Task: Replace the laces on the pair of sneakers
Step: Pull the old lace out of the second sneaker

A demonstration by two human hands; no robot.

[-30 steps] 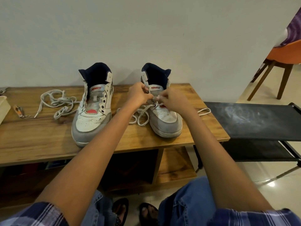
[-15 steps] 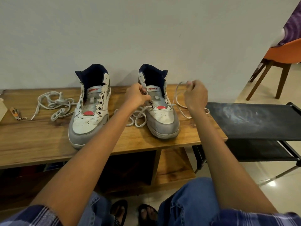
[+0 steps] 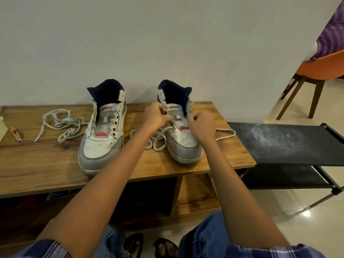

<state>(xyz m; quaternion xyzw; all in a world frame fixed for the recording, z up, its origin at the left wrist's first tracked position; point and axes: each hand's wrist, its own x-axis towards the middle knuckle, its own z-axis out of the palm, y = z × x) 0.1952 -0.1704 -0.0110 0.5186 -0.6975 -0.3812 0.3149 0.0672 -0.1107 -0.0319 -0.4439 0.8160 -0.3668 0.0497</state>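
Note:
Two white and grey high-top sneakers stand on the wooden table [image 3: 46, 164], toes toward me. The left sneaker [image 3: 103, 131] has bare eyelets. A white lace [image 3: 158, 138] runs through the lowest eyelets of the right sneaker [image 3: 183, 142] and lies looped on both sides of it. My left hand [image 3: 155, 118] pinches the left eyelet flap of the right sneaker near the tongue. My right hand [image 3: 202, 125] rests curled on that shoe's right side, holding the lace strand that trails to the table's right edge. A loose grey lace [image 3: 61, 123] lies coiled at the left.
A small orange keychain tool [image 3: 17, 134] lies at the far left. A black fabric rack [image 3: 283, 144] stands right of the table. An orange chair [image 3: 320, 75] is at the back right. The wall is close behind the shoes. My sandalled feet are under the table edge.
My right hand had pulled the lace up and out to the right; it has now come back down onto the right sneaker's side. The left hand stayed at the eyelet flap.

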